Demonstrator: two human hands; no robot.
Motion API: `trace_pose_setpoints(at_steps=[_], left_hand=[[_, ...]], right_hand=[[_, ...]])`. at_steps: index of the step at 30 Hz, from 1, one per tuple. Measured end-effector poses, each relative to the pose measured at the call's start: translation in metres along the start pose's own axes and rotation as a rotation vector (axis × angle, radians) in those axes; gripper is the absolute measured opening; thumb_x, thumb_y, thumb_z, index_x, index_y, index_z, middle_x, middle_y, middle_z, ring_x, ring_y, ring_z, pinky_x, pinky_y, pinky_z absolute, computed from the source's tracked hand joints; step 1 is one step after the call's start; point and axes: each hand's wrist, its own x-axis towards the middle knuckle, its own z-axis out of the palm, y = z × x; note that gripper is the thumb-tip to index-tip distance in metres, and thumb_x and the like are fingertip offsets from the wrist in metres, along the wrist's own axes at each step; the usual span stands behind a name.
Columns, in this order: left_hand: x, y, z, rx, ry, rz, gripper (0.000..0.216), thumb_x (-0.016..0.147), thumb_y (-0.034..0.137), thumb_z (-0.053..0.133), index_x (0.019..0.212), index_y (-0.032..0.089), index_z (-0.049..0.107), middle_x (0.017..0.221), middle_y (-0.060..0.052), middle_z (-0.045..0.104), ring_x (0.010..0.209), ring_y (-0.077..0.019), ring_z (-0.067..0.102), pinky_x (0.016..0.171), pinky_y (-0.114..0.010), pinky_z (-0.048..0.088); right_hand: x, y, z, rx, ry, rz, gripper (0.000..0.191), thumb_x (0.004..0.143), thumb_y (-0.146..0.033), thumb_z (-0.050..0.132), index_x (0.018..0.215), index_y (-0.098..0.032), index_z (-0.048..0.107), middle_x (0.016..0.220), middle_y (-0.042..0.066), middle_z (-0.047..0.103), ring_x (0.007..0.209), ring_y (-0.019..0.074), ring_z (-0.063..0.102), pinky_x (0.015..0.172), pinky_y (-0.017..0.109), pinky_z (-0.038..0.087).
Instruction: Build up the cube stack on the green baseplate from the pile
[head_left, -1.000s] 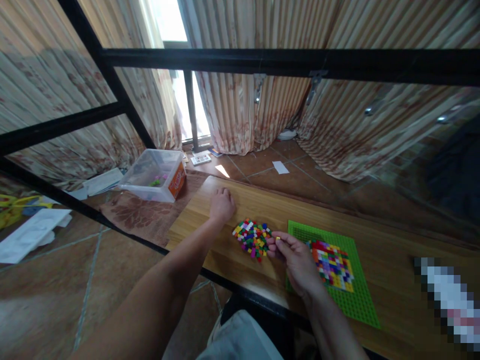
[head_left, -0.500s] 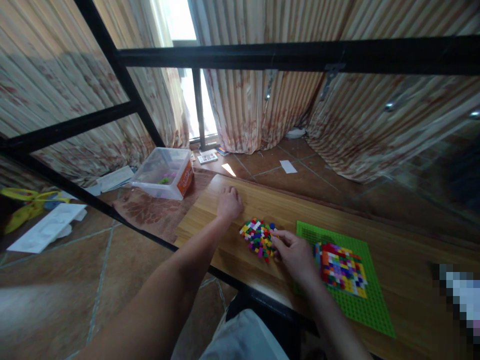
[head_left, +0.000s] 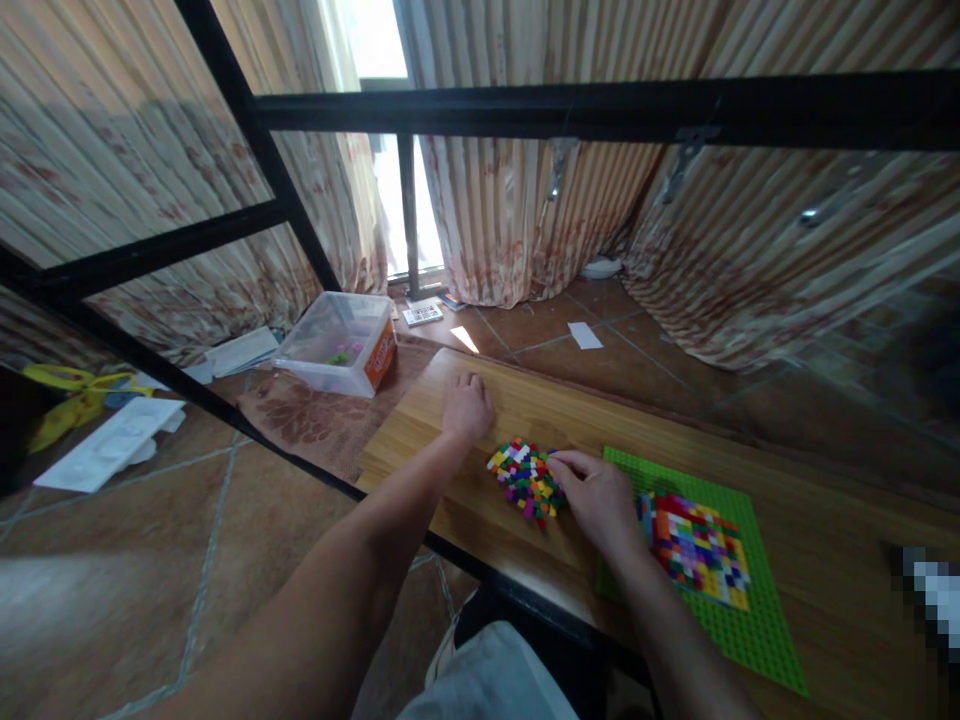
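My left hand (head_left: 469, 408) rests on the wooden tabletop (head_left: 525, 395), left of a heap of small coloured toy bricks (head_left: 526, 478). Its fingers lie against the wood and hold nothing that I can see. At the right edge of the heap, my right hand (head_left: 600, 495) has thumb and forefinger pinched together. Whatever is between those fingertips is too small to make out. Right of that hand lies a green studded baseplate (head_left: 765, 560), bearing a many-coloured block of built bricks (head_left: 701, 545); my right wrist and forearm pass over the baseplate's left part.
A clear plastic box (head_left: 330, 345) with an orange label and a few pieces inside stands on a brown mat beyond the table's left end. Black metal bars (head_left: 487, 112) cross in front of curtains. White packaging (head_left: 112, 445) and papers lie on the tiled floor.
The whole view has shifted slightly, so things appear a little further right. My right hand stays pinched at the heap's edge, and my left hand has not moved on the table.
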Motion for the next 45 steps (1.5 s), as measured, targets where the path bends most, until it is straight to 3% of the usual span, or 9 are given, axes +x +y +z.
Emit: trace_pose_setpoints(at_steps=[4, 8, 13, 17, 22, 27, 40, 45], left_hand=[[0.0, 0.001, -0.001, 0.002, -0.006, 0.002, 0.018, 0.091, 0.02, 0.044, 0.096, 0.018, 0.061, 0.111, -0.011, 0.063, 0.11, -0.0251, 0.052, 0.1, -0.038, 0.04], [0.0, 0.001, -0.001, -0.007, -0.011, 0.005, 0.019, 0.092, 0.021, 0.044, 0.098, 0.017, 0.061, 0.111, -0.012, 0.062, 0.111, -0.0251, 0.051, 0.101, -0.038, 0.039], [0.0, 0.001, -0.001, -0.019, -0.015, -0.001, 0.02, 0.091, 0.02, 0.044, 0.099, 0.017, 0.061, 0.113, -0.012, 0.061, 0.111, -0.0249, 0.051, 0.101, -0.039, 0.038], [0.0, 0.001, 0.0, -0.023, -0.012, -0.003, 0.019, 0.091, 0.02, 0.044, 0.099, 0.016, 0.062, 0.113, -0.013, 0.061, 0.11, -0.0254, 0.052, 0.101, -0.04, 0.038], [-0.001, 0.0, 0.002, -0.01, -0.005, 0.004, 0.02, 0.09, 0.02, 0.045, 0.101, 0.016, 0.062, 0.113, -0.013, 0.062, 0.109, -0.0264, 0.052, 0.099, -0.041, 0.039], [-0.001, -0.001, 0.002, 0.011, 0.013, 0.017, 0.021, 0.091, 0.02, 0.044, 0.099, 0.016, 0.062, 0.112, -0.013, 0.063, 0.108, -0.0266, 0.052, 0.099, -0.04, 0.04], [0.0, -0.001, 0.001, -0.015, -0.005, 0.005, 0.02, 0.091, 0.02, 0.043, 0.1, 0.016, 0.061, 0.113, -0.013, 0.061, 0.11, -0.026, 0.051, 0.101, -0.04, 0.038], [0.0, 0.0, -0.001, -0.013, -0.015, -0.005, 0.019, 0.091, 0.02, 0.044, 0.099, 0.018, 0.061, 0.114, -0.012, 0.061, 0.111, -0.0257, 0.051, 0.1, -0.04, 0.039]], right_hand=[[0.012, -0.011, 0.0, -0.095, -0.009, -0.067, 0.027, 0.085, -0.037, 0.052, 0.081, -0.026, 0.077, 0.086, 0.003, 0.077, 0.081, 0.0213, 0.068, 0.074, 0.032, 0.046], [0.019, -0.013, 0.003, -0.168, -0.108, -0.096, 0.025, 0.083, -0.029, 0.054, 0.077, -0.026, 0.077, 0.082, 0.003, 0.077, 0.079, 0.0205, 0.068, 0.07, 0.03, 0.044], [0.019, -0.004, 0.003, -0.135, -0.193, -0.076, 0.022, 0.082, -0.029, 0.056, 0.083, -0.026, 0.078, 0.086, 0.003, 0.077, 0.079, 0.021, 0.069, 0.07, 0.031, 0.045], [0.024, -0.007, 0.003, -0.145, -0.159, -0.081, 0.024, 0.084, -0.033, 0.055, 0.09, -0.026, 0.077, 0.088, 0.003, 0.076, 0.081, 0.0213, 0.068, 0.072, 0.031, 0.046], [0.04, -0.016, 0.012, -0.295, -0.176, -0.288, 0.037, 0.085, -0.021, 0.056, 0.12, -0.023, 0.069, 0.112, 0.01, 0.067, 0.097, 0.0223, 0.063, 0.084, 0.032, 0.045], [0.051, -0.014, 0.019, -0.381, -0.33, -0.393, 0.032, 0.087, -0.015, 0.053, 0.113, -0.02, 0.07, 0.116, 0.011, 0.061, 0.111, 0.0228, 0.056, 0.094, 0.033, 0.041], [0.049, -0.014, 0.012, -0.192, -0.29, -0.31, 0.004, 0.077, -0.018, 0.063, 0.08, -0.019, 0.065, 0.09, 0.004, 0.066, 0.086, 0.0172, 0.057, 0.077, 0.029, 0.04], [0.037, -0.014, 0.006, 0.1, -0.228, -0.161, 0.008, 0.077, -0.027, 0.062, 0.081, -0.02, 0.065, 0.075, 0.0, 0.067, 0.07, 0.0152, 0.058, 0.068, 0.028, 0.042]])
